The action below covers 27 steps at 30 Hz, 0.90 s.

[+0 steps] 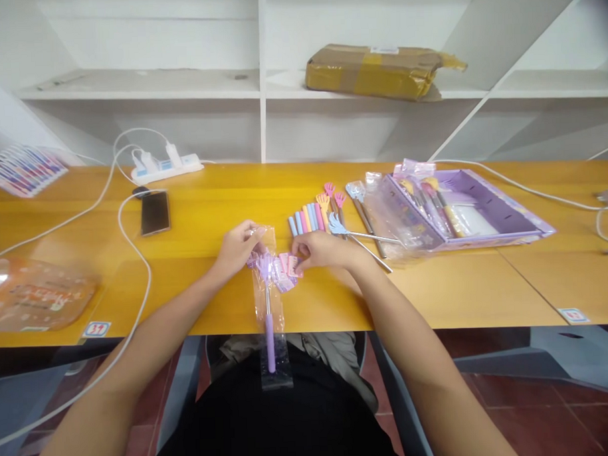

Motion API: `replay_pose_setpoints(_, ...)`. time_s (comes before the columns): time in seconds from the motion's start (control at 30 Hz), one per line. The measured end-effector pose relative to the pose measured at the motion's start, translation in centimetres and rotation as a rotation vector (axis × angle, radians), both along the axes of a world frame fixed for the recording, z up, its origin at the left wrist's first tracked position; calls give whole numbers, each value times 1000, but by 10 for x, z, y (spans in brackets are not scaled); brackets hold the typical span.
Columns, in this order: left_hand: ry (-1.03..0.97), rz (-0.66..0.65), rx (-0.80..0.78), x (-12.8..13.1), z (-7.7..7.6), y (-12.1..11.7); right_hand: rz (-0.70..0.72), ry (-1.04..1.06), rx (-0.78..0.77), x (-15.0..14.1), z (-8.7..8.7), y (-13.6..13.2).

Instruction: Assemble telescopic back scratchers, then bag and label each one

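Observation:
My left hand (239, 247) pinches the top of a clear plastic sleeve (269, 309) that holds a purple hand-shaped back scratcher (269, 322); the sleeve hangs over the table's front edge. Beside it, my right hand (321, 249) is closed on a small pink and white label card (288, 264) at the sleeve's top. Just beyond my hands lies a row of pastel scratchers (311, 216), with a blue one (340, 226) extended on a metal rod.
An open purple box (487, 211) with more scratchers sits at right on the orange table (208, 211). A phone (154, 212), a power strip (166, 167) and cables lie at left, an orange plastic tray (34, 294) at far left. A cardboard parcel (378, 70) rests on the shelf.

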<state>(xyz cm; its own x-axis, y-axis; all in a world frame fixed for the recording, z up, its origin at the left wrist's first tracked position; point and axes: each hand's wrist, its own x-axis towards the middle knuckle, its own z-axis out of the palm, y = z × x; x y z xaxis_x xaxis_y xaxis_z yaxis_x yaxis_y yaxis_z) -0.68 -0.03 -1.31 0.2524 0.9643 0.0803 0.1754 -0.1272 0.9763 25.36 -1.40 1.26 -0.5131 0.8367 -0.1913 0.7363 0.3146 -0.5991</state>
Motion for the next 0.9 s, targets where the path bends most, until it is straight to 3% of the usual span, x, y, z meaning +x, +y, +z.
replay_pose_setpoints(0.37,-26,-2,-31,0,-1,-1,20,58,-71,4,-2,3)
replay_pose_setpoints(0.57,-13,-4,-45,3,0,0,148,344,-225,18,6,2)
replay_pose_setpoints(0.77,-93,-64,-111,4,5,-4,-39,816,-119,2,5,2)
replay_pose_setpoints(0.9,-81,-152,-78,5,9,-8,-62,876,-99,-14,-2,1)
